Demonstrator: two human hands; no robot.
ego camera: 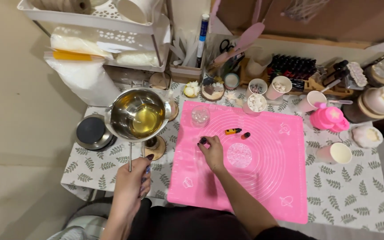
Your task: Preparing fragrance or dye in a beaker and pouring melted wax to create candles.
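While the left hand point(132, 180) clenches the handle of one steel pot point(138, 114) of yellow liquid, the right hand's point(212, 150) fingers point(203, 141) pinch one small dark cap on the pink mat point(267, 178). Beside it lie one small bottle point(233, 131) and one round clear mould point(239, 155); five paper cups point(334, 153) stand about the counter point(356, 186).

Table point(356, 195) under leaf-print cloth; pink mat point(267, 178), paper cups point(334, 153), small burner point(92, 132) on it.

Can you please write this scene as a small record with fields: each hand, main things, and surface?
left hand: grips the long handle of a steel pot holding yellow liquid
right hand: fingers pinch a small dark cap on the pink mat
near right hand: small yellow bottle, round whitish mould, clear glass
surface: leaf-print tablecloth
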